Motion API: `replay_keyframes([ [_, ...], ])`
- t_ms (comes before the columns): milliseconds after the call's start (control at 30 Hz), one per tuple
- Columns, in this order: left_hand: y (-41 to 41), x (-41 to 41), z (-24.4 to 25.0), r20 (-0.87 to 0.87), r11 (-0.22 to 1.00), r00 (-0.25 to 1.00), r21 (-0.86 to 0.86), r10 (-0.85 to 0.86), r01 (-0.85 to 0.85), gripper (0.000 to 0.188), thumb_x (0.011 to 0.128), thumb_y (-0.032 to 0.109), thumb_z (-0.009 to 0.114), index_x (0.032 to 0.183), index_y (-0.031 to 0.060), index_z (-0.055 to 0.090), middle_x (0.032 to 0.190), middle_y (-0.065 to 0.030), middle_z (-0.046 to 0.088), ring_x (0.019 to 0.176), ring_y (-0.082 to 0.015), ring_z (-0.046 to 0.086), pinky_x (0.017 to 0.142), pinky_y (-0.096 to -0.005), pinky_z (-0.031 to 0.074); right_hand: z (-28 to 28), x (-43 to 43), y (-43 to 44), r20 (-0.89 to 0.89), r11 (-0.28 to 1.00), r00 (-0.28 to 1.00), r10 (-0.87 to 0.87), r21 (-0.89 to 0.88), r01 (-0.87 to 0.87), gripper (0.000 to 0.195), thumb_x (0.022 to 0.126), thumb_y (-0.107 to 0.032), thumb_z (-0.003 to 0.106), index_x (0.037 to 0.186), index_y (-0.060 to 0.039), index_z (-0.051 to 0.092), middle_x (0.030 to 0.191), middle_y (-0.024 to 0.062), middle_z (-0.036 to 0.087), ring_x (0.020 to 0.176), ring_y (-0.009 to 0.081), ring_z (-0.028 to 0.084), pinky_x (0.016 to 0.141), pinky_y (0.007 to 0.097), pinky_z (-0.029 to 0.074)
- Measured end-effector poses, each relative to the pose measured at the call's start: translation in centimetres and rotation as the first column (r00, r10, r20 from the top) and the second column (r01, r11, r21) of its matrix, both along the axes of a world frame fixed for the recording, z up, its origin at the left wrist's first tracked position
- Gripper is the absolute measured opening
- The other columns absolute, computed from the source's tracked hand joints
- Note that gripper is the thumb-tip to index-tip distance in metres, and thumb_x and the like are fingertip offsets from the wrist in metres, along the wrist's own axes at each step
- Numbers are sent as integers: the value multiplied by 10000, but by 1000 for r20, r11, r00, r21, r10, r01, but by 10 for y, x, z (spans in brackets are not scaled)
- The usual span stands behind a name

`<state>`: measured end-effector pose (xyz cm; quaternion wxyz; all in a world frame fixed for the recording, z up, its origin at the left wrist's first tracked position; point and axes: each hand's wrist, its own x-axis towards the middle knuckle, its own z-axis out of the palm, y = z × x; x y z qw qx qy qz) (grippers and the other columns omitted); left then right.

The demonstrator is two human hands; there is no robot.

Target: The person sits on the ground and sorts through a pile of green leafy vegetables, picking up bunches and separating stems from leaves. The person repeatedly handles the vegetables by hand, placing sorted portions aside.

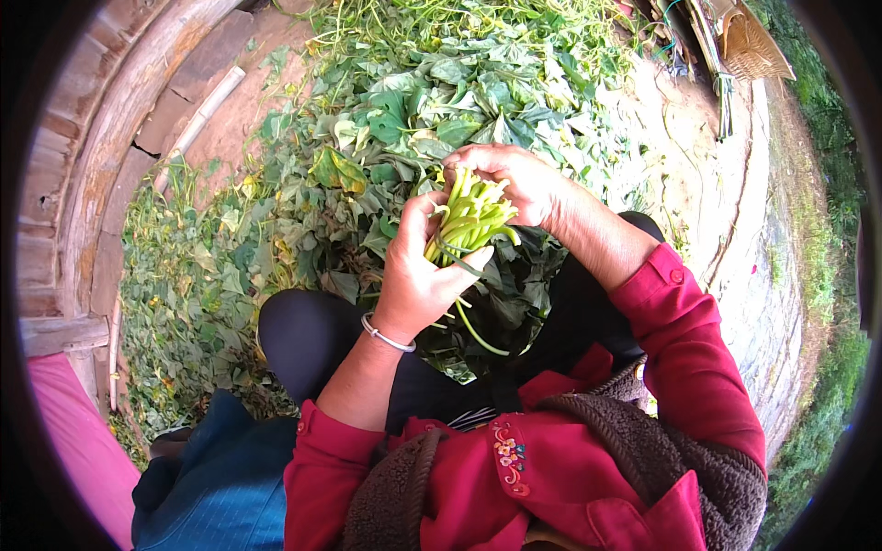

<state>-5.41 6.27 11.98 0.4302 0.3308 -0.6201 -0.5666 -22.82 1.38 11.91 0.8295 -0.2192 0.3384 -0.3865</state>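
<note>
A bundle of pale green leaf stems [472, 220] stands cut or broken ends up between my hands, above my lap. My left hand [420, 265] is wrapped around its lower part, thumb at the front, and a silver bangle circles that wrist. A thin dark green strand [458, 255] crosses the bundle near my left thumb. My right hand [513, 182] curls around the far right side of the bundle, its fingertips at the top; whether they grip a stem is hidden. Loose stems [482, 334] hang below. A large heap of green and yellowing leaves [441, 89] lies in front of me.
Leafy vines [200, 296] spread over the ground at left, beside a pale pole [200, 120] and a wooden beam [110, 144]. Blue cloth [227, 475] lies at lower left. A woven basket or hat [754, 45] and tied stalks [720, 82] are at upper right.
</note>
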Motion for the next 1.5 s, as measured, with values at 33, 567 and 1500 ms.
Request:
replay_keyframes([
  [33,0,1,1,-32,998,998,45,-45,46,527,719,27,728,1149,-15,425,1032,-78,571,935,-120,567,836,-267,461,-3,-2,0,1,1000,1000,1,-15,-1,180,868,-204,575,860,-26,597,794,62,621,687,158,610,670,312,528],
  [567,-2,10,3,-184,908,911,138,-368,395,534,780,115,707,1214,-48,442,1056,-60,568,952,-116,546,850,-253,436,28,16,4,404,991,912,-72,-72,110,191,893,-192,546,833,-11,550,639,36,503,573,159,495,538,270,464],
  [1500,-7,4,9,-189,850,900,300,-392,433,487,775,68,551,1233,-32,418,1087,-57,522,996,-109,487,903,-251,383,18,6,-22,-179,912,940,-291,-347,216,277,834,-102,453,567,-61,393,473,-11,312,364,78,249,332,239,203],
])
